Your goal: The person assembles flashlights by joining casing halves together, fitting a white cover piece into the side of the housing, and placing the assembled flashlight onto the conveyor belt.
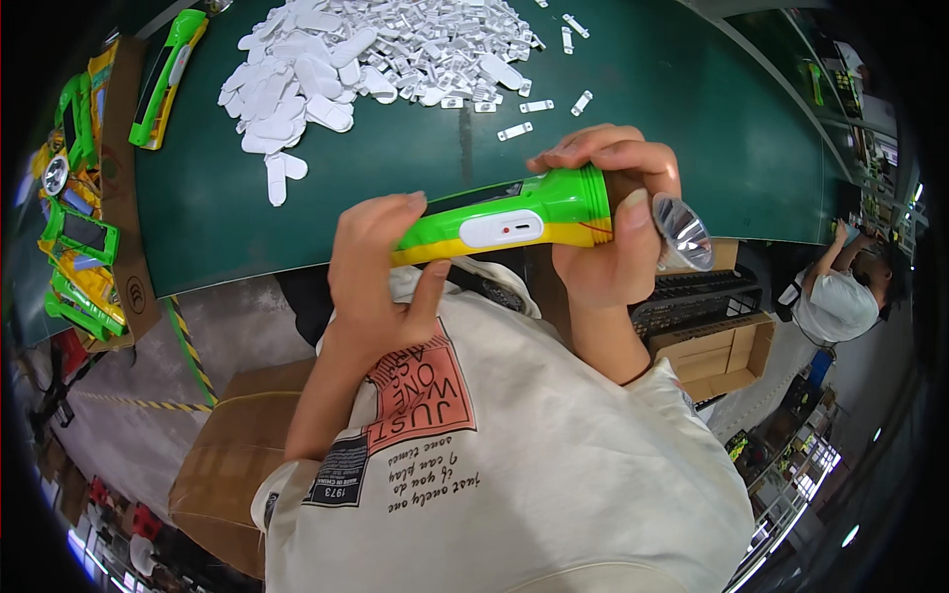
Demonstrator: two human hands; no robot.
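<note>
A green and yellow flashlight body (514, 217) with a white switch plate lies crosswise between both hands, above my lap. My left hand (381, 272) grips its tail end at the left. My right hand (613, 222) wraps around the head end, where a shiny silver reflector cone (682, 232) sticks out to the right.
A dark green table (415, 168) carries a heap of white plastic parts (386, 49) at the back. Another green flashlight (168, 74) lies at the far left, beside a cardboard box of green and yellow shells (74, 227). Cardboard boxes (712, 351) stand on the floor. Another person (840, 287) works at right.
</note>
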